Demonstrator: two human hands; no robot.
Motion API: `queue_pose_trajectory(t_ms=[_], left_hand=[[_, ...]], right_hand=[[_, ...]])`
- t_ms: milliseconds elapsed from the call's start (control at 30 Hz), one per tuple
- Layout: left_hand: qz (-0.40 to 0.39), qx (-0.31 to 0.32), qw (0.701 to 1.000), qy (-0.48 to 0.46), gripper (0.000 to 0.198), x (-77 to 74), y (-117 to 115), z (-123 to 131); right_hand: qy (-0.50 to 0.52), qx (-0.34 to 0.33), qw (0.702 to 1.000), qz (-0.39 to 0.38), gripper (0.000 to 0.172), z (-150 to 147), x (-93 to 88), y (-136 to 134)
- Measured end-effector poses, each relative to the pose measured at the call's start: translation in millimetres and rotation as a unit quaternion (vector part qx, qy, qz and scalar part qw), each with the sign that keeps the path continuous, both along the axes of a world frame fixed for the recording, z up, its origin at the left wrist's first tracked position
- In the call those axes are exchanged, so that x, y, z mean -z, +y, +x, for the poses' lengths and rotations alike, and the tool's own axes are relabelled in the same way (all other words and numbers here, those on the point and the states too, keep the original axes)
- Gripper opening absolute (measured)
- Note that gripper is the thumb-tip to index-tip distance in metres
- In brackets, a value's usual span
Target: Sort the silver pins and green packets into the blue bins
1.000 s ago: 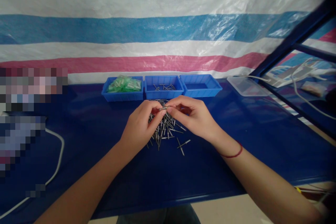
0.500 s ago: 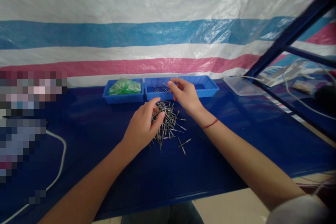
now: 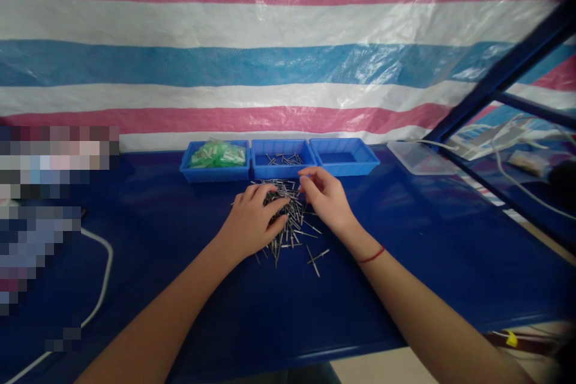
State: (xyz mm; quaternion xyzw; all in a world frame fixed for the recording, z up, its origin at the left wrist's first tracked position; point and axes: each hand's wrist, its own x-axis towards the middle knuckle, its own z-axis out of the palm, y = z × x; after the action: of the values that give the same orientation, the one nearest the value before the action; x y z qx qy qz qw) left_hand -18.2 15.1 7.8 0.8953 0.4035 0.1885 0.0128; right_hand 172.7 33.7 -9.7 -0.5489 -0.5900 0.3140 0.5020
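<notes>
A heap of thin metal rivets (image 3: 292,216) lies on the dark blue table. Over its left side rests my left hand (image 3: 254,216), fingers spread and touching the rivets. My right hand (image 3: 326,195) is at the heap's upper right edge, thumb and forefinger brought together; what they hold, if anything, is too small to name. Behind the heap, the middle blue bin (image 3: 281,171) contains several rivets. The left blue bin (image 3: 216,175) holds green and clear packets (image 3: 218,154). The right blue bin (image 3: 344,159) shows a bare floor.
A clear plastic lid (image 3: 420,158) lies right of the bins. White cable (image 3: 108,264) curves across the table's left side. A dark blue metal frame (image 3: 490,84) rises at the right, and a striped plastic sheet (image 3: 225,66) hangs behind.
My right hand has come back from over the middle bin to the heap's edge. My left hand has lowered and spread over the rivets. The view has shifted slightly.
</notes>
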Motion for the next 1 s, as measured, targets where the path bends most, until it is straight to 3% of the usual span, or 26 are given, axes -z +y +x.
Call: queue_pose_trajectory(t_ms=[233,533,667,800,1000], left_hand=[[-0.005,-0.033,0.999,-0.026,0.013,-0.1,5.5,5.5],[0.008,-0.063,0.998,-0.022,0.014,1.4,0.7,8.7],[0.01,-0.068,0.996,-0.055,0.012,3.4,1.3,10.6],[0.009,-0.06,0.987,-0.146,0.009,0.6,-0.3,11.2],[-0.016,-0.069,0.979,-0.192,0.01,-4.4,-11.5,6.1]], right_hand=[[-0.032,-0.018,0.999,0.024,0.022,-4.0,-15.1,-13.0],[-0.073,-0.068,0.993,0.057,0.015,-18.3,-32.4,-34.5],[-0.095,-0.064,0.991,0.074,0.015,-18.6,-32.1,-36.0],[-0.071,-0.052,0.994,0.061,0.011,-17.3,-29.1,-33.1],[-0.023,-0.092,0.994,0.054,0.01,-24.0,-25.4,-37.9]])
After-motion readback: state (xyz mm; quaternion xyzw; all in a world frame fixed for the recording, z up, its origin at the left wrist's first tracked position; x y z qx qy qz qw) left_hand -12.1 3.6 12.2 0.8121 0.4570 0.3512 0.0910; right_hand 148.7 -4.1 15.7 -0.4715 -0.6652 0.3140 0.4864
